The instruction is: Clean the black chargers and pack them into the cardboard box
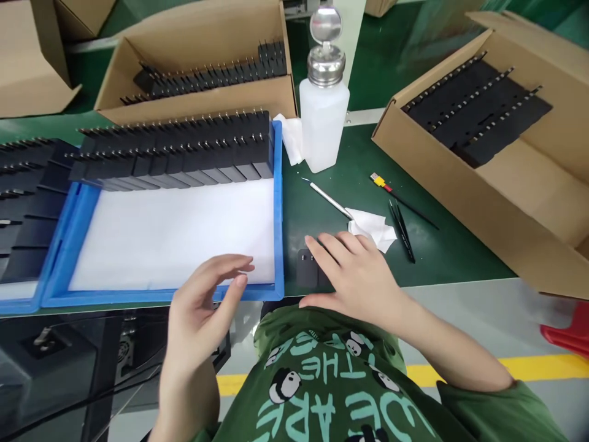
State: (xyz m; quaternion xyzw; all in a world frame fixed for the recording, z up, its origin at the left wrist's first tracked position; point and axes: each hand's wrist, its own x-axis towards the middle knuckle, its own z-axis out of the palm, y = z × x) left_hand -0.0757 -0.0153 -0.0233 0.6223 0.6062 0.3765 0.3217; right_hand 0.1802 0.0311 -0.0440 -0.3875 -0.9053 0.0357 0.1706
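Observation:
My left hand hovers over the front right corner of the blue-rimmed tray. Its fingers are curved, with a gap between thumb and index, and nothing is in them. Fingers stretched, my right hand reaches over a small flat black part lying on the green table. The hand covers part of it; whether they touch I cannot tell. In the tray, black blocks with metal pins stand in two rows along the back of the white base.
Behind stand a white pump bottle with raised lid and a cardboard box of black blocks. To the right lie a white-handled pen-like tool, crumpled tissue, black tweezers and a USB-tipped lead, beside another box.

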